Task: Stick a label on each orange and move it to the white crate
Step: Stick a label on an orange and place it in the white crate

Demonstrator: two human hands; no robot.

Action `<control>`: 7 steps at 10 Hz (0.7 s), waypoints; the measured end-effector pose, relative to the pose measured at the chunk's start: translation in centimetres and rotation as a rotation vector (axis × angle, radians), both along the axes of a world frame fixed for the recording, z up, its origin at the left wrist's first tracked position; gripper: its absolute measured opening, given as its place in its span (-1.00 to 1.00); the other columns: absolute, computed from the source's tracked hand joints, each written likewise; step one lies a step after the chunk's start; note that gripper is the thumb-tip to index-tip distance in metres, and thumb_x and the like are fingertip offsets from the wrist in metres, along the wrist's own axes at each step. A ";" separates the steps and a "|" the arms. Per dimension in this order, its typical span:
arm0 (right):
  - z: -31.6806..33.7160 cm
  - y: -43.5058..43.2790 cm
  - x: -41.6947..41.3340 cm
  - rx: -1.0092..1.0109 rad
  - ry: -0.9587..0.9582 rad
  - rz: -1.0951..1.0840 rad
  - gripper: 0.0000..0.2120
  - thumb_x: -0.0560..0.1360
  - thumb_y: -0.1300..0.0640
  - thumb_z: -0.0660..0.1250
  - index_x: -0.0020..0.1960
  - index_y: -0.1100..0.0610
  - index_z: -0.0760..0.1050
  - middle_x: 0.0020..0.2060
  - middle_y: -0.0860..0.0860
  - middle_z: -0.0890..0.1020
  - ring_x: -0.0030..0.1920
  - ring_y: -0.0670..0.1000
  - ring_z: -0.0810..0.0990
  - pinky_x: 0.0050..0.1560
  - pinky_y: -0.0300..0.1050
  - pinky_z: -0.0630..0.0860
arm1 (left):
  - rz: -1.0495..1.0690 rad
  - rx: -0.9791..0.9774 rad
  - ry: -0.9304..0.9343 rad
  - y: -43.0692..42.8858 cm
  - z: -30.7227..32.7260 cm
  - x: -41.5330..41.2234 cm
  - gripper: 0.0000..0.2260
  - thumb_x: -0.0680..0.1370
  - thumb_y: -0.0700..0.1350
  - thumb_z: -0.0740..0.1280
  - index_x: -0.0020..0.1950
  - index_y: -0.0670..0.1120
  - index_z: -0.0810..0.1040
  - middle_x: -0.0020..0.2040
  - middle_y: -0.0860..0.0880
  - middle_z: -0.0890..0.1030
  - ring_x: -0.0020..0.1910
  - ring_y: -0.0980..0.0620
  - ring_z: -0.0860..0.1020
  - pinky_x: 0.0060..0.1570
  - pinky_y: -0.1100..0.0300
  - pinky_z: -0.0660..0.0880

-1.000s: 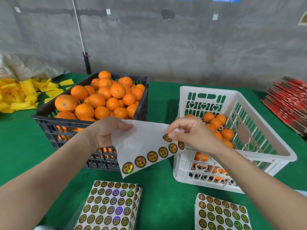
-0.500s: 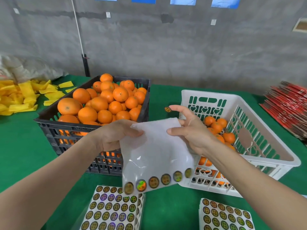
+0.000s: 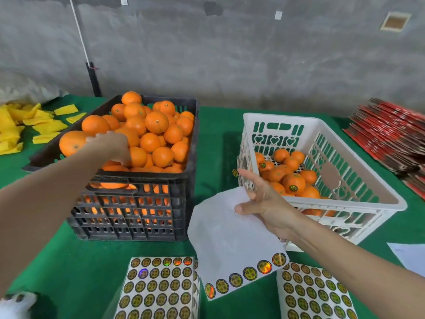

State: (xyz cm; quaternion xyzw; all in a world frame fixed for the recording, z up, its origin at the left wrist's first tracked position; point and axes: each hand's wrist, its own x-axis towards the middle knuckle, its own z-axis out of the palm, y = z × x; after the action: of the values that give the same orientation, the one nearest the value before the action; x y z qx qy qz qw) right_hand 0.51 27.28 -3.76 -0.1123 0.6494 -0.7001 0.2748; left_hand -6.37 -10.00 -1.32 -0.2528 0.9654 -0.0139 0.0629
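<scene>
We see a free green lane point(image 3: 215, 143) between black crate point(image 3: 128, 217) and white crate point(image 3: 280, 118); its near end is blocked by the backing sheet point(image 3: 227, 240) hanging from the right hand point(image 3: 264, 201). White crate open on top, labelled fruit point(image 3: 294, 183) low. Black crate's oranges point(image 3: 158, 132) heaped above rim. Sticker stacks point(image 3: 158, 286) crowd the front edge.

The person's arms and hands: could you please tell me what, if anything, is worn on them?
Nothing worn is visible. The left forearm and right forearm are bare to the picture's edge, with no sleeves or watch. The left hand and right hand have no gloves. No ring shows on the right hand, and the left hand is too blurred to tell.
</scene>
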 end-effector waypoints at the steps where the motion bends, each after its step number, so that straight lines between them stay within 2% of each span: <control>1: -1.7 0.7 -0.1 -0.046 -0.093 -0.039 -0.25 0.37 0.56 0.29 0.35 -0.09 0.27 -0.16 0.21 0.67 -0.20 0.18 0.65 -0.16 0.04 0.63 | -0.010 -0.079 0.124 -1.2 0.2 -0.1 -0.72 0.34 0.09 0.46 -0.15 -0.11 0.58 -0.20 -0.12 0.46 -0.10 -0.21 0.51 -0.15 -0.02 0.51; 2: -3.6 1.4 0.0 0.066 -0.006 -0.034 -0.20 0.38 0.55 0.31 0.38 -0.14 0.23 -0.16 0.09 0.67 -0.23 0.01 0.68 -0.24 -0.10 0.61 | -0.071 -0.062 0.082 -0.1 1.7 1.4 -0.76 0.37 0.02 0.49 -0.32 -0.07 0.51 -0.37 -0.05 0.44 -0.38 -0.04 0.41 -0.40 0.16 0.40; 3: -5.4 1.3 0.1 0.265 0.247 -0.019 -0.16 0.39 0.48 0.36 0.42 -0.20 0.16 0.19 -0.14 0.45 -0.03 -0.30 0.56 -0.14 -0.20 0.59 | -0.046 -0.056 0.271 -0.4 3.1 2.0 -0.66 0.36 0.01 0.52 -0.33 -0.17 0.44 -0.42 -0.09 0.40 -0.38 -0.12 0.41 -0.35 0.12 0.36; 4: -6.9 0.8 0.3 0.324 0.369 -0.016 -0.17 0.41 0.41 0.38 0.36 -0.32 0.14 0.35 -0.24 0.15 0.25 -0.16 0.32 0.14 -0.16 0.51 | -0.009 0.140 0.583 1.3 5.4 3.4 -0.59 0.33 0.14 0.48 -0.14 -0.20 0.57 -0.24 -0.23 0.55 -0.20 -0.23 0.54 -0.22 0.07 0.46; 5: -7.9 0.7 0.1 0.482 0.514 0.028 -0.16 0.43 0.36 0.37 0.45 -0.24 0.05 0.44 0.03 0.27 0.37 0.14 0.33 0.27 -0.12 0.38 | 0.044 0.830 0.840 6.2 7.7 5.5 -0.64 0.48 0.11 0.39 0.16 -0.09 0.57 0.00 -0.14 0.58 -0.28 0.10 0.59 -0.43 0.30 0.49; 6: -7.7 0.9 0.1 0.734 0.725 0.113 -0.15 0.48 0.34 0.31 0.51 -0.18 -0.09 0.42 0.12 0.31 0.33 0.10 0.40 0.28 -0.22 0.32 | 0.083 1.578 0.680 11.9 7.8 8.1 -0.62 0.56 0.10 0.29 0.32 -0.03 0.40 0.18 -0.09 0.52 -0.02 -0.03 0.61 -0.39 0.19 0.60; 7: -6.0 0.7 0.6 0.675 0.833 0.066 -0.26 0.51 0.35 0.27 0.52 -0.09 0.01 0.45 -0.02 0.25 0.35 -0.02 0.35 0.31 -0.31 0.23 | 0.058 1.878 0.430 16.4 6.7 9.9 -0.70 0.60 0.08 0.23 0.29 0.02 0.41 0.25 -0.15 0.53 0.07 -0.22 0.60 -0.34 0.05 0.62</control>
State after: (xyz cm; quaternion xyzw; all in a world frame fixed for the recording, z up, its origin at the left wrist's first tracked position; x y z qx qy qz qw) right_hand 1.15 27.95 -9.77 -0.3065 0.8885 -0.3396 0.0363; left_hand 3.54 6.37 5.37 -0.1203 0.5671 0.8125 0.0617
